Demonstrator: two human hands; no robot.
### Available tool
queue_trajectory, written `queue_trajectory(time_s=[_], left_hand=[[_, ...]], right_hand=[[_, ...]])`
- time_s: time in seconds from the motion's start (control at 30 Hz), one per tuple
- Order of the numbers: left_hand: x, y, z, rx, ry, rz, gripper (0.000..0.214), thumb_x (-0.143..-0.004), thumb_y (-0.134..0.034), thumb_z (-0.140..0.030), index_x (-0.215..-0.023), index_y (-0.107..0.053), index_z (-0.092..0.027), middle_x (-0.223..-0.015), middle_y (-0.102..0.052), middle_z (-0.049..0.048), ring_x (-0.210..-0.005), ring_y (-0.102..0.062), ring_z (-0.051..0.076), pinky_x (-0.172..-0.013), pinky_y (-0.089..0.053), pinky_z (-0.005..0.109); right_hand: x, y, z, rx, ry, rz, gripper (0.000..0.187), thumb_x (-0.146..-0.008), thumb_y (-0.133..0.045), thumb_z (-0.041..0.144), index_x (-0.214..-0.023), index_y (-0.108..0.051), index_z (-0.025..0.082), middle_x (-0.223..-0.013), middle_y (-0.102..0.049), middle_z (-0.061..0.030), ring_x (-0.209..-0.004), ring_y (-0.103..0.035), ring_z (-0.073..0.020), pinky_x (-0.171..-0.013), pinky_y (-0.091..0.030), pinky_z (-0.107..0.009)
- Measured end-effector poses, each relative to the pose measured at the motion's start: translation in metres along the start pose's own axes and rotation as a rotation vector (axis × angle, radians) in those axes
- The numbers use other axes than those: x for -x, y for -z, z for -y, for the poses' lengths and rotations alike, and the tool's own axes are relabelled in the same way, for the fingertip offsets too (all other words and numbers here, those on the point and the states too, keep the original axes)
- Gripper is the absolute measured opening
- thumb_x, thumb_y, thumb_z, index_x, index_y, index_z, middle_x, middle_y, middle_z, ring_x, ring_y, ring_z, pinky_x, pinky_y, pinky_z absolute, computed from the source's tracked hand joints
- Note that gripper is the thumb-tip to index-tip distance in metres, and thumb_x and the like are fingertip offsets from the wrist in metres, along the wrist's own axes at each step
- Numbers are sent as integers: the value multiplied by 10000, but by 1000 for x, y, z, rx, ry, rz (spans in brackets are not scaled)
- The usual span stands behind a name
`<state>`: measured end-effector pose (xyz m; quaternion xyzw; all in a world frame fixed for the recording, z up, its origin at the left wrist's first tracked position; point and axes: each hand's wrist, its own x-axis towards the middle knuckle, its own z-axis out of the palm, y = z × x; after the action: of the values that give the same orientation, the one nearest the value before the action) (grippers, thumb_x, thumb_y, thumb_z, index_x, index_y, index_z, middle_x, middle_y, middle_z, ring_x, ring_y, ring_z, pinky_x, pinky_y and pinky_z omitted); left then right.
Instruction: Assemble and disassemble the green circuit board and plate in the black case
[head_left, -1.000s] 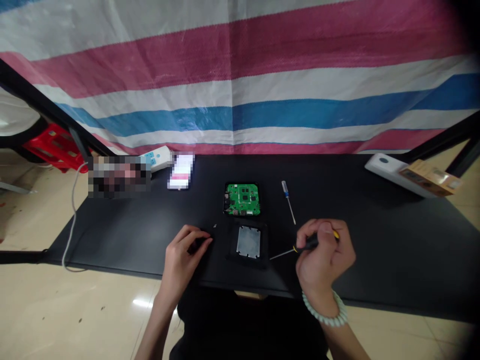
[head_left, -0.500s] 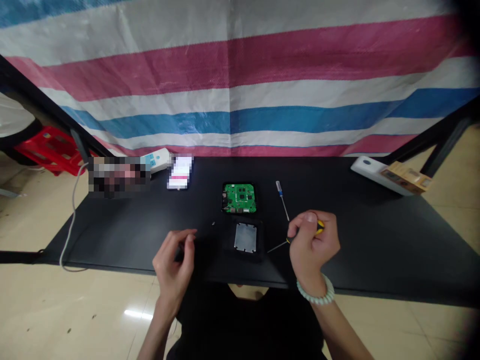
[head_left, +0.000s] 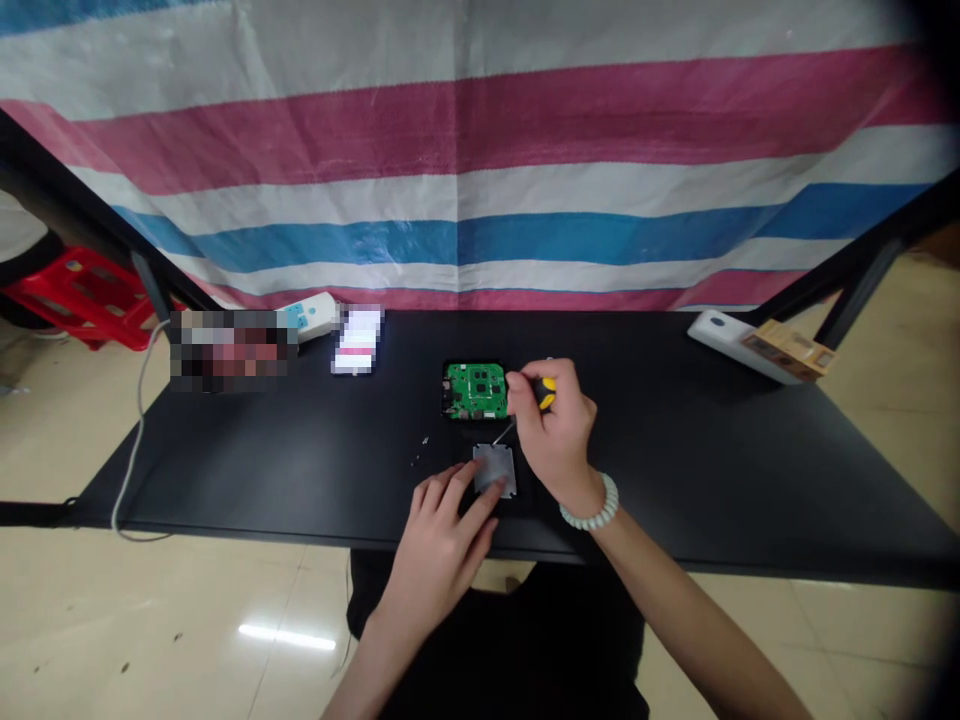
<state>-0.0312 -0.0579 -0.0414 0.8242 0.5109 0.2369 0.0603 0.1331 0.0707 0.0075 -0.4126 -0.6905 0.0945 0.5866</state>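
A black case half with a silver metal plate lies near the table's front edge. My left hand rests on its left side, fingers spread over the black rim and the plate's corner. My right hand is closed round a black and yellow screwdriver, whose thin shaft slants down to the plate's upper right corner. A green circuit board in a black tray sits just behind. Small screws lie left of the case.
The black table has a white power strip and a blurred card at the back left, and a white box with a cardboard carton at the back right. A striped tarp hangs behind. A red crate stands at left.
My left hand has moved right from the bare table onto the case. My right hand has carried the screwdriver up and left to the plate's corner, covering the blue screwdriver seen earlier.
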Motion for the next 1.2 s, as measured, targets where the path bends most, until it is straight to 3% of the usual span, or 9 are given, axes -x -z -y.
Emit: queue_trajectory(time_s=[0.23, 0.57, 0.67, 0.9, 1.03, 1.2], left_hand=[[-3, 0, -1, 60, 36, 8, 473, -1042, -571, -193, -1507, -598, -272, -1552, -555, 118, -1384, -520, 333, -1083, -507, 517], [-4, 0, -2, 66, 41, 0, 478, -1001, -588, -161, -1466, -627, -265, -1519, -574, 119, -1353, -540, 333, -1066, -512, 518], [-5, -1, -3, 83, 59, 7, 467, -1004, -591, -169, -1457, -628, -274, -1524, -566, 112, -1357, -530, 330, -1077, -500, 522], [-6, -2, -6, 101, 98, -6, 489, -968, -610, -164, -1435, -637, -306, -1519, -564, 96, -1342, -532, 335, -1052, -498, 523], [-7, -2, -6, 100, 102, -10, 492, -961, -608, -160, -1431, -642, -304, -1495, -577, 101, -1311, -545, 337, -1033, -506, 519], [-8, -3, -6, 96, 103, -15, 494, -958, -614, -164, -1429, -645, -310, -1493, -579, 97, -1283, -556, 331, -1012, -515, 510]], right_hand=[[3, -4, -3, 39, -48, 30, 172, -1065, -631, 400, -1015, -583, 243, -752, -698, 21, -630, -694, -141, -604, -500, -259], [1, -1, 0, 3, -16, 38, 119, -1063, -635, 321, -989, -582, 244, -739, -675, 41, -608, -660, -122, -601, -474, -243], [-7, 4, 7, -46, 46, 192, 137, -1082, -579, 293, -956, -573, 241, -718, -652, 45, -600, -632, -117, -624, -469, -246], [-51, 26, 28, -76, 77, 767, 189, -1073, -437, 206, -963, -589, 230, -874, -697, -1, -779, -639, -146, -740, -454, -281], [-62, 31, 31, -72, -16, 802, 230, -1009, -445, 151, -824, -560, 223, -751, -619, 38, -670, -553, -122, -677, -381, -280], [-60, 20, 33, -234, -129, 869, 245, -960, -430, 134, -754, -530, 222, -669, -551, 51, -587, -469, -107, -611, -340, -269]])
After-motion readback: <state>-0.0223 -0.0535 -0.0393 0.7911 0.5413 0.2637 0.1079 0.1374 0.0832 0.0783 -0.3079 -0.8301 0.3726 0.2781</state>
